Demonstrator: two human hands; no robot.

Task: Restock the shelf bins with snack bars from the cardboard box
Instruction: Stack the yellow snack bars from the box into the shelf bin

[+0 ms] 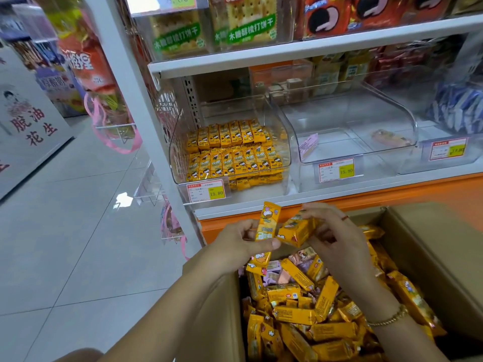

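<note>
1. Ahead of you, on the lowest shelf level, the left clear bin [175, 155] holds neat rows of yellow bars [235, 150]. A price tag [206, 190] is clipped to its front.
2. Just right of it, the middle bin [407, 118] is almost bare, with only a pink packet [308, 144] and an orange-wrapped piece [390, 138] lying in it.
3. The orange shelf base [392, 194] lies between your hands and the bins. The bins' raised front lips face you.
4. The cardboard box [431, 244] sits open below your hands, heaped with loose snack bars [313, 317]. Most have glossy yellow wrappers, with a few pinkish ones mixed in.
5. Your left hand [243, 239] pinches one snack bar [268, 220] by its lower end between thumb and fingers, above the box's far-left corner.
6. That bar stands nearly upright, its long axis pointing up toward the left bin and its printed face toward you.
7. Your right hand [337, 236] curls its fingers round a small bundle of bars [296, 229]. The bundle is tilted, with its near end touching the upright bar.
</note>
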